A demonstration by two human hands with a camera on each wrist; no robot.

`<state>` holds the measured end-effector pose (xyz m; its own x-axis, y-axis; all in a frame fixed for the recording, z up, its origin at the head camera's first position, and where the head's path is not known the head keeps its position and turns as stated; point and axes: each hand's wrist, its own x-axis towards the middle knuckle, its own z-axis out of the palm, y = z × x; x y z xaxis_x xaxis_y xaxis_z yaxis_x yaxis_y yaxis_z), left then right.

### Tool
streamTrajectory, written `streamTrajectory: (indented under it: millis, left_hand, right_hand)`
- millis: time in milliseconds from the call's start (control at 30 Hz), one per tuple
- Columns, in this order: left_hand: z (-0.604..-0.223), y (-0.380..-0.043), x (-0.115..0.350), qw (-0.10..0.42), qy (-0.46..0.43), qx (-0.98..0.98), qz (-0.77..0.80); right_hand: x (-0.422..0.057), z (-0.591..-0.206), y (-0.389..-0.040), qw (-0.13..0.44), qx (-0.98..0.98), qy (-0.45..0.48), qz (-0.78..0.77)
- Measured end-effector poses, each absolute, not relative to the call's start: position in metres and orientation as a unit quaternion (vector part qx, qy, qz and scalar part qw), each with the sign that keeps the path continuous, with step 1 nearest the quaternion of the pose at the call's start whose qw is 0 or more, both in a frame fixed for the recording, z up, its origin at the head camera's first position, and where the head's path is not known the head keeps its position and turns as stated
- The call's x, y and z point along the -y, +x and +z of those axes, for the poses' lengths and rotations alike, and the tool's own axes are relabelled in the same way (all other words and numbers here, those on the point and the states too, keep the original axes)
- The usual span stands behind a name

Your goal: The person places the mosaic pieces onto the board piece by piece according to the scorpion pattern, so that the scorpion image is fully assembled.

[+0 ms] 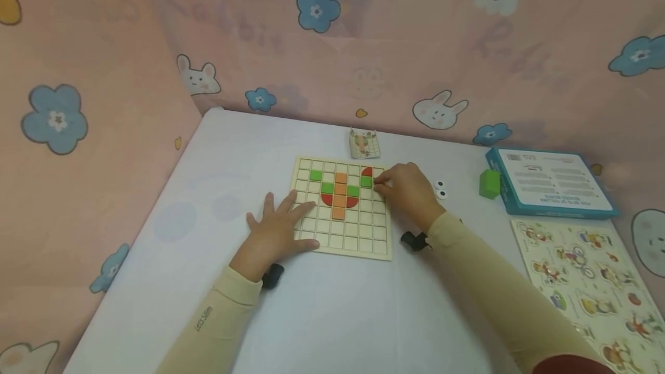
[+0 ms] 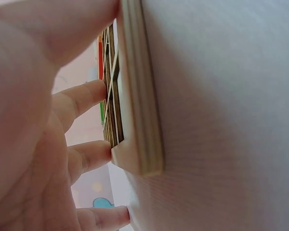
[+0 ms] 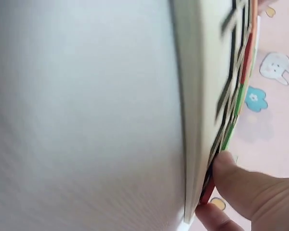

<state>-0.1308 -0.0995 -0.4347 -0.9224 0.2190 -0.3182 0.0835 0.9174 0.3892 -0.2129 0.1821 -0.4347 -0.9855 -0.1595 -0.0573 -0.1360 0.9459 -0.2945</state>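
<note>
A square wooden grid board (image 1: 358,238) lies on the white table with orange, green and red pieces forming a pattern in it. My left hand (image 1: 272,235) rests with spread fingers on the board's left side, its thumb at the near edge. At the far right corner, my right hand (image 1: 410,192) pinches a small red piece (image 3: 208,190) between thumb and finger, right at the board's surface. Just left of these fingertips lie a green square (image 1: 366,182) and a red quarter-round piece (image 1: 367,171). Most of the right hand's other fingers are hidden.
Behind the board stands a small picture card (image 1: 365,144). Two white discs with black dots (image 1: 440,189) lie right of my right hand. Farther right are a green block (image 1: 489,183), a blue-edged box (image 1: 558,180) and a cartoon picture board (image 1: 587,281). Pink printed cloth (image 1: 337,62) walls the table.
</note>
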Motion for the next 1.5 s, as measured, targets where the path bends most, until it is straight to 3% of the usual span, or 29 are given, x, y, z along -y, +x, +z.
streamTrajectory:
  millis: [533,867,1167,1500]
  left_hand:
    - [-0.435,-0.132,0.098,0.175,0.081,-0.964,0.184]
    - [-0.433,-0.132,0.097,0.178,0.080,-0.964,0.180]
    - [-0.437,-0.133,0.098,0.181,0.080,-0.964,0.179]
    - [-0.435,-0.131,0.098,0.179,0.079,-0.964,0.178]
  right_hand:
    - [-0.178,-0.433,-0.191,0.064,-0.989,-0.104,-0.084]
    - [-0.193,-0.419,-0.219,0.142,-0.979,-0.051,-0.136]
    - [-0.246,-0.397,-0.212,0.113,-0.980,-0.014,-0.161]
    - [-0.309,-0.420,-0.211,0.138,-0.980,0.034,-0.139]
